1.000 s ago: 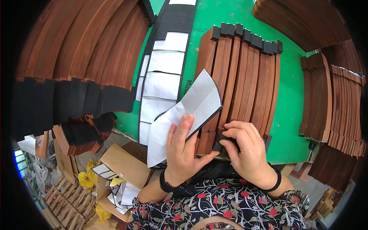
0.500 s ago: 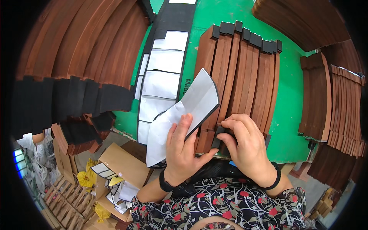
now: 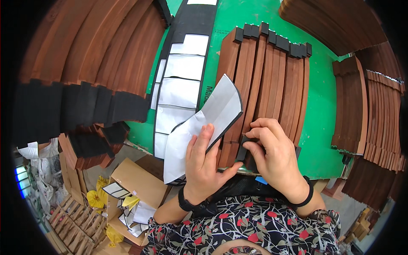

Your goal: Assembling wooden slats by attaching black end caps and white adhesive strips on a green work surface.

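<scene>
My left hand (image 3: 202,170) holds a bent white-backed black sheet (image 3: 225,100), its fingers lying along the sheet's near part. The left thumb reaches toward the near end of a row of brown wooden slats (image 3: 265,91). My right hand (image 3: 274,155) pinches a small black pad (image 3: 245,148) between thumb and fingertips, against the near end of a slat at the row's left side. The pad's lower edge is close to my left thumb tip. Black end pieces (image 3: 281,42) cap the far ends of the slats. My right hand hides several near ends.
Left of the slats, a long black strip (image 3: 187,21) bearing white-backed pieces lies on the green surface (image 3: 321,140). Stacked brown wood (image 3: 85,46) stands at far left, more (image 3: 348,106) at right. Below left, an open cardboard box (image 3: 140,182) contains white-and-black scraps.
My right hand has shifted slightly upward along the slat end, with the black pad in its pinch. My left hand and the white-backed sheet stay nearly in place.
</scene>
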`<state>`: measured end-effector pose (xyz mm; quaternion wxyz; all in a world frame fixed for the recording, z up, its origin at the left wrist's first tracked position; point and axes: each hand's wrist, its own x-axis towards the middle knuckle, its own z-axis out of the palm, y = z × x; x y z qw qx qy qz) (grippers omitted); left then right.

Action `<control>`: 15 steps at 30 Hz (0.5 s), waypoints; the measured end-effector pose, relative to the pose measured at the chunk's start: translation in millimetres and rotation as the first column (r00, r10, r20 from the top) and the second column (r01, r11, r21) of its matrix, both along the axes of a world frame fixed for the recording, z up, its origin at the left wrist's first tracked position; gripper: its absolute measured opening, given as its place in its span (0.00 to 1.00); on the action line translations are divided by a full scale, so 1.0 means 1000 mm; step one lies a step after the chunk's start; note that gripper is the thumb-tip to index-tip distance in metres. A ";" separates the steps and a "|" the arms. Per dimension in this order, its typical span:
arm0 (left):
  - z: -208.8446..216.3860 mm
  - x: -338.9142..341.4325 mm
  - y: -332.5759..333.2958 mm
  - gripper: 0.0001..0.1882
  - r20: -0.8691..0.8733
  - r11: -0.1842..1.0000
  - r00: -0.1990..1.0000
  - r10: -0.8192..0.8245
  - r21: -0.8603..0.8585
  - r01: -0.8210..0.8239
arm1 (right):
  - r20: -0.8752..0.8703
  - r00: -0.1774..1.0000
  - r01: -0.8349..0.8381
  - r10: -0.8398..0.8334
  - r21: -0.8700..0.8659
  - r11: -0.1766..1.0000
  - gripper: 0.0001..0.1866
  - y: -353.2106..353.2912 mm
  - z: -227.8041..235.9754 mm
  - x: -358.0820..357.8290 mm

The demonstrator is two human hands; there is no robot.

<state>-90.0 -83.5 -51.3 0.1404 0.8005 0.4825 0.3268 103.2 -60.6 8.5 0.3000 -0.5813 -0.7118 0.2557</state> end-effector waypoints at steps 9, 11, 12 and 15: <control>0.000 -0.002 -0.001 0.46 -0.009 1.000 1.000 0.012 0.002 -0.012 | -0.004 1.000 -0.012 0.012 0.031 0.999 0.08 0.007 -0.001 0.002; 0.003 -0.004 0.001 0.49 -0.018 1.000 1.000 -0.015 -0.021 0.015 | 0.007 1.000 -0.005 0.005 0.046 0.999 0.08 0.007 0.000 0.001; 0.004 -0.005 0.001 0.49 -0.021 1.000 1.000 -0.015 -0.015 0.015 | 0.019 1.000 0.000 -0.001 0.056 0.998 0.08 0.007 0.001 0.000; 0.004 -0.011 -0.001 0.52 -0.001 0.999 1.000 -0.027 -0.033 0.027 | 0.055 0.998 0.010 -0.014 0.079 0.997 0.07 0.008 -0.009 0.000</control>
